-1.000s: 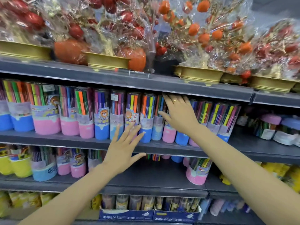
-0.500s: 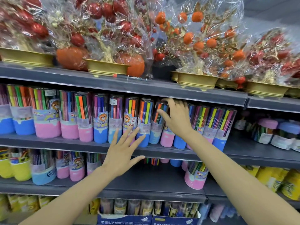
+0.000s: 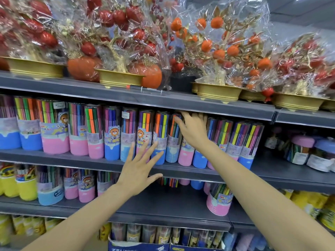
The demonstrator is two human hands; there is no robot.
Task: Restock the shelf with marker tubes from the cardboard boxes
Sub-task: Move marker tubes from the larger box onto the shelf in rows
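A row of clear marker tubes (image 3: 112,134) with pink or blue bases stands upright along the middle shelf (image 3: 72,157). My right hand (image 3: 194,131) lies against the upper part of the tubes near the row's middle. Its fingertips reach their tops under the shelf above, and its thumb is stretched left across a tube. A pink-based tube (image 3: 184,154) stands right below this hand. My left hand (image 3: 139,169) is spread, fingers apart, in front of the middle shelf's edge and holds nothing.
Wrapped ornamental fruit trees in gold pots (image 3: 119,78) fill the top shelf. The lower shelf (image 3: 154,201) has more tubes at the left and one pink tube (image 3: 219,201) at the right. Blue cardboard boxes (image 3: 137,247) with tubes sit below. Round jars (image 3: 304,151) stand at the right.
My right hand has slid up the tubes to their tops under the upper shelf. My left hand has stayed spread in about the same place.
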